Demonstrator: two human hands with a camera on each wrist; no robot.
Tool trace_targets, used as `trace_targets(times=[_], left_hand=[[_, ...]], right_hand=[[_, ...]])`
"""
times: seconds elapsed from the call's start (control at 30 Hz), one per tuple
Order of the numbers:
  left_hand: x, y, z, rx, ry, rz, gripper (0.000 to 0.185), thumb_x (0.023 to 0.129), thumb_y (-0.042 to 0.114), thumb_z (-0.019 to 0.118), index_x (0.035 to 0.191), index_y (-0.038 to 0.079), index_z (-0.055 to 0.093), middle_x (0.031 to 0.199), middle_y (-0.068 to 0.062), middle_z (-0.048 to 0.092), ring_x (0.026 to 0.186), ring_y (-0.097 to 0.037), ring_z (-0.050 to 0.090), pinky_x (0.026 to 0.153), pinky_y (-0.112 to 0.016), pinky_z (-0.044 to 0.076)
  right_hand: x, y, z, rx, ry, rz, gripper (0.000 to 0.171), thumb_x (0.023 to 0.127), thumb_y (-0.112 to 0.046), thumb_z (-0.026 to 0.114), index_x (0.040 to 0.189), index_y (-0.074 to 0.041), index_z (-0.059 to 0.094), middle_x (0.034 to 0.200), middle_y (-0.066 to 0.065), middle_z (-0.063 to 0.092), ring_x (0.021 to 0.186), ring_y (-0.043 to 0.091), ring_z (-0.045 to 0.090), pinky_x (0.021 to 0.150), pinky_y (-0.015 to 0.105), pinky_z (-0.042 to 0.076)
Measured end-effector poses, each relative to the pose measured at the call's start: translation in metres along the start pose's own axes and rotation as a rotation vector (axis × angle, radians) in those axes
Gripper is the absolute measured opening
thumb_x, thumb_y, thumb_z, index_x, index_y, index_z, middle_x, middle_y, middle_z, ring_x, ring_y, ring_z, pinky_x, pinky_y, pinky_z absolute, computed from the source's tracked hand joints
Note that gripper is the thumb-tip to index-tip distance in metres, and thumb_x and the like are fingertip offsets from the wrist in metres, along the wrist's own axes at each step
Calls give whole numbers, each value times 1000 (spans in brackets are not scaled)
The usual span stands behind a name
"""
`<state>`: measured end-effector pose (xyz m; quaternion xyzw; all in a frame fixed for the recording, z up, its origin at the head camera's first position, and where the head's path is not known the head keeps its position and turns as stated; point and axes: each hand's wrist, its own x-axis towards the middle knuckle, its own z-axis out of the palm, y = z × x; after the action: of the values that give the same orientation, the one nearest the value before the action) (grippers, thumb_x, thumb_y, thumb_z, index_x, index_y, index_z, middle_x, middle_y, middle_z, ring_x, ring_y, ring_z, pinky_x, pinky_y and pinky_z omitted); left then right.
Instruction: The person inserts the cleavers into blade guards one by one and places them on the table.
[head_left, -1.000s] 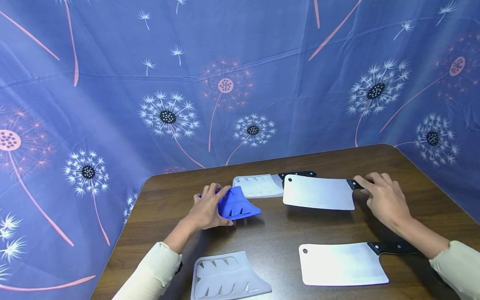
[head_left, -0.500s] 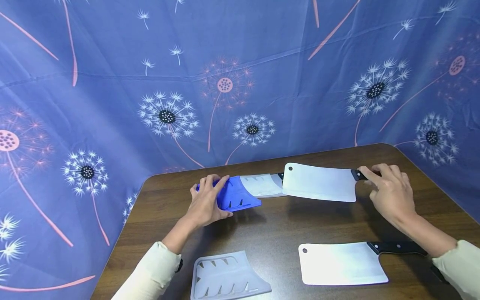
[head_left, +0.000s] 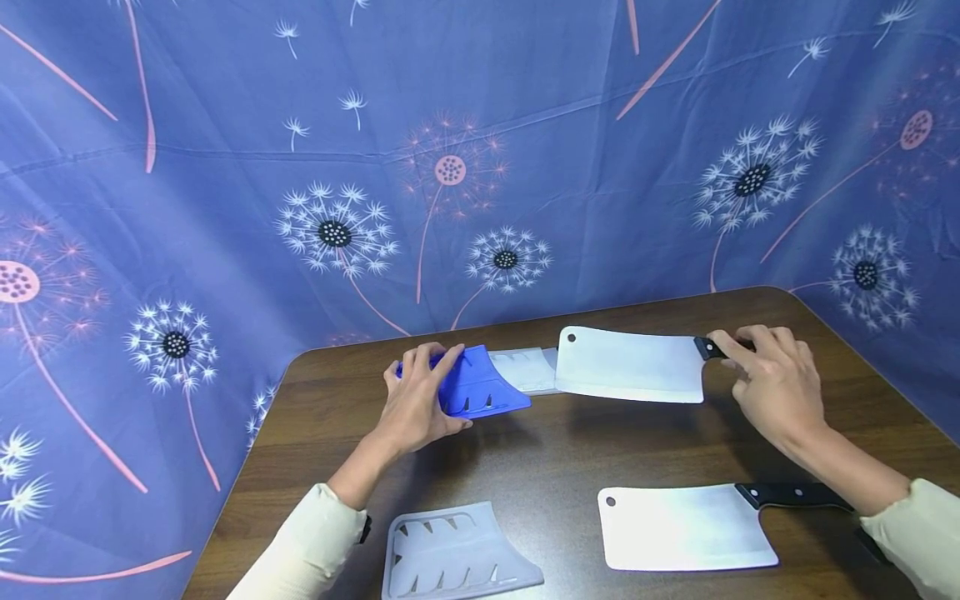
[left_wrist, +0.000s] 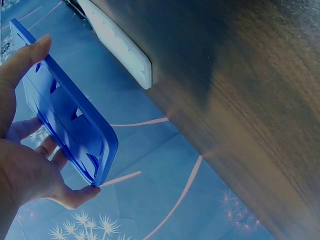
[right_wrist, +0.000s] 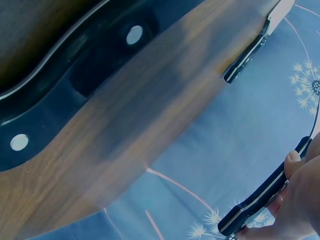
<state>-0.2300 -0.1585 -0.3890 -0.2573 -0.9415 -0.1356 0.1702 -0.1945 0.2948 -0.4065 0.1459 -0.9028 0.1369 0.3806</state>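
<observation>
My left hand (head_left: 417, 398) holds a blue plastic blade cover (head_left: 483, 385), thumb on its near edge and fingers on the far one. In the left wrist view the cover (left_wrist: 70, 112) is off the table. My right hand (head_left: 780, 387) grips the black handle (right_wrist: 262, 197) of a cleaver (head_left: 630, 365), raised above the tabletop. Its wide steel blade points left, its front end a short gap from the flared mouth of the blue cover. The far end of this handle is hidden by the hand in the head view.
At the back of the wooden table (head_left: 555, 467) lies a cleaver in a whitish cover (head_left: 521, 371), partly hidden. A pale translucent blade cover (head_left: 457, 552) lies front left. A bare cleaver (head_left: 686, 529) lies front right, handle under the right forearm. A blue floral cloth (head_left: 480, 125) hangs behind.
Both hands have risen toward the back of the table with the blue cover and the cleaver. In the last half second the cover shifted slightly right and the cleaver slightly left, narrowing the gap.
</observation>
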Motion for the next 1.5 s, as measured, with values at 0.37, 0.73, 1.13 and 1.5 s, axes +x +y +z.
trace_targets(times=[0.37, 0.73, 1.13, 1.5], left_hand=[[1, 3, -1, -11, 18, 5, 110, 54, 43, 92, 147, 24, 38, 134, -12, 40, 121, -32, 35, 96, -67, 21], [2, 6, -1, -5, 37, 10, 109, 54, 44, 92, 147, 25, 39, 133, -11, 41, 120, -31, 36, 95, -66, 23], [3, 10, -1, -23, 29, 19, 109, 53, 43, 92, 147, 24, 39, 134, -12, 41, 120, -32, 36, 96, -66, 22], [2, 10, -1, -11, 22, 20, 108, 55, 44, 92, 147, 25, 39, 134, -11, 40, 120, -31, 35, 96, -66, 22]], right_hand=[[2, -6, 1, 17, 19, -27, 61, 63, 21, 58, 116, -8, 66, 102, 21, 56, 93, 42, 46, 74, 57, 35], [1, -11, 6, 23, 12, -41, 61, 64, 21, 62, 118, -7, 67, 104, 21, 57, 93, 42, 47, 76, 59, 36], [1, -14, 11, 12, 7, -40, 59, 62, 20, 65, 115, -7, 69, 103, 21, 58, 93, 42, 48, 72, 57, 36], [2, -17, 10, 10, -3, -41, 60, 62, 21, 62, 115, -8, 67, 103, 21, 57, 93, 41, 47, 73, 56, 37]])
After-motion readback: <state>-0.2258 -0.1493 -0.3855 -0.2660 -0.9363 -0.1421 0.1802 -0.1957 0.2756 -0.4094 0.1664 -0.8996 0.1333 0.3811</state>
